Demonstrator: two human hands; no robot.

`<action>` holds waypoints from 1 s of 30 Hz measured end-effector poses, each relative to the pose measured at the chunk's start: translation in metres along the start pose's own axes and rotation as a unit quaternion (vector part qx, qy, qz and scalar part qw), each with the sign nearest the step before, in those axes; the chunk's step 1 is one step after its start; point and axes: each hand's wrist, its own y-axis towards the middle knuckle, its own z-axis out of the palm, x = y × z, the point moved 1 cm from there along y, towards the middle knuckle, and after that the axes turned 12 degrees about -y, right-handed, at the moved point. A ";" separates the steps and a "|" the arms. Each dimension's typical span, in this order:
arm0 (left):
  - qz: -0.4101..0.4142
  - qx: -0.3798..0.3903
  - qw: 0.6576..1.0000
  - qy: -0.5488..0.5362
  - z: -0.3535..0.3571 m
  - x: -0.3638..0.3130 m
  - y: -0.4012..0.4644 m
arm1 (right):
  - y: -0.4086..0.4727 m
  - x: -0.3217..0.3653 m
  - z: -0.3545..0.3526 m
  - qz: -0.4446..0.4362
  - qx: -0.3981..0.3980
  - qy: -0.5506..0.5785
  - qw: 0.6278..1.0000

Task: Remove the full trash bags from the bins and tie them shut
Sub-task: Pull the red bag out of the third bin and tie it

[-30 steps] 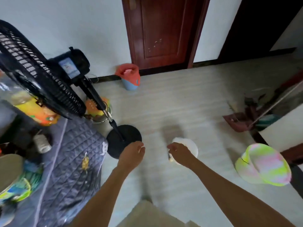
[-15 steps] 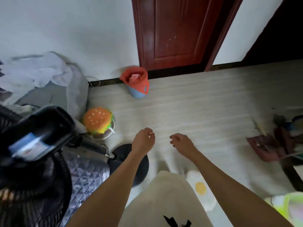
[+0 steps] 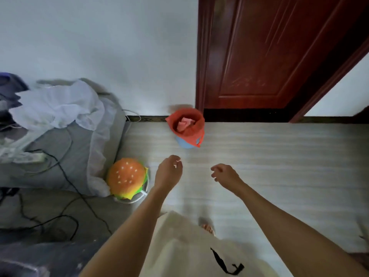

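Note:
A small blue bin point(image 3: 184, 142) stands on the floor by the wall, just left of the red door. A red trash bag point(image 3: 192, 126) lines it and folds over its rim, with pink paper inside. My left hand point(image 3: 168, 172) hovers in front of the bin, a little below it, with fingers loosely curled and holding nothing. My right hand point(image 3: 224, 174) is held out further right, also loosely curled and empty. Neither hand touches the bag.
A burger-shaped cushion point(image 3: 126, 177) lies on a white ring at the left. A grey bed point(image 3: 65, 156) with white cloth point(image 3: 56, 104) and black cables fills the left side. The red wooden door point(image 3: 269, 56) stands behind the bin. Pale striped floor point(image 3: 279, 166) stretches right.
The view has moved forward toward the bin, which now looks larger and closer. The fan has dropped out of view. Both hands stay raised and empty.

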 end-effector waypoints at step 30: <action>-0.091 0.179 0.972 0.118 0.043 -0.007 0.566 | 0.461 0.079 0.005 0.293 -0.065 0.240 0.923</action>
